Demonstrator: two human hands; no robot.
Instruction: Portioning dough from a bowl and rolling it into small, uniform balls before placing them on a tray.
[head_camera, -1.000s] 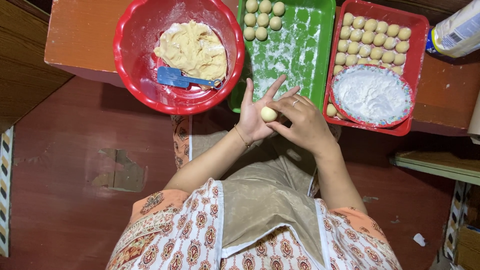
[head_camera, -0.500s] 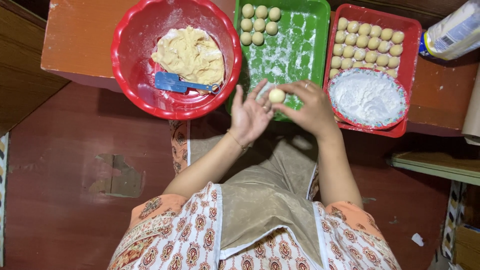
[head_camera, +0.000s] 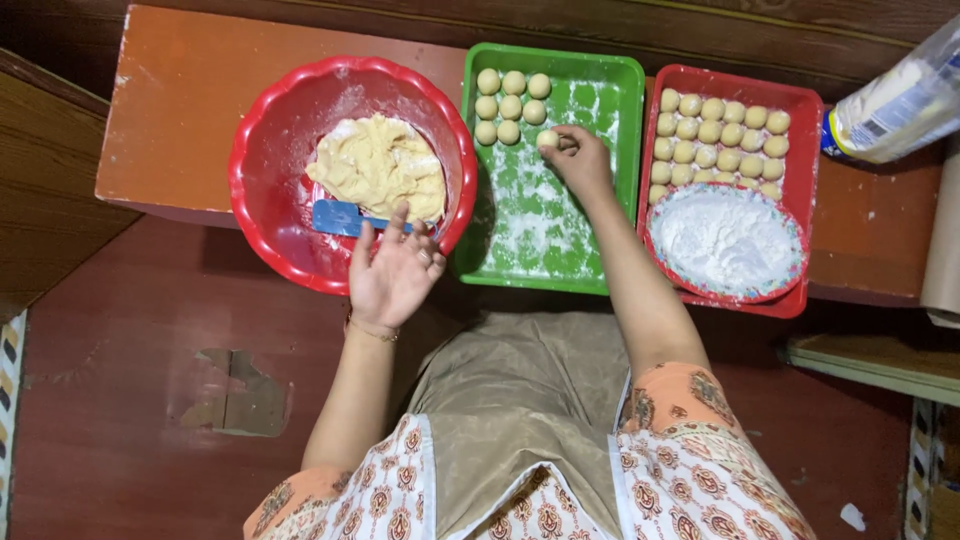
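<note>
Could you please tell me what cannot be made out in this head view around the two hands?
- Right hand: the fingers cover part of the dough ball over the green tray.
- Blue scraper: its far end is buried under the dough in the red bowl.
- Bag: cut off by the right edge.
- Left hand: open, holding nothing.

Light was soft and even, fairly bright over the red bowl (head_camera: 290, 150). A dark shadow lay just right of the bowl; the wood beyond it was dim. Focus stayed sharp, without glare.
</note>
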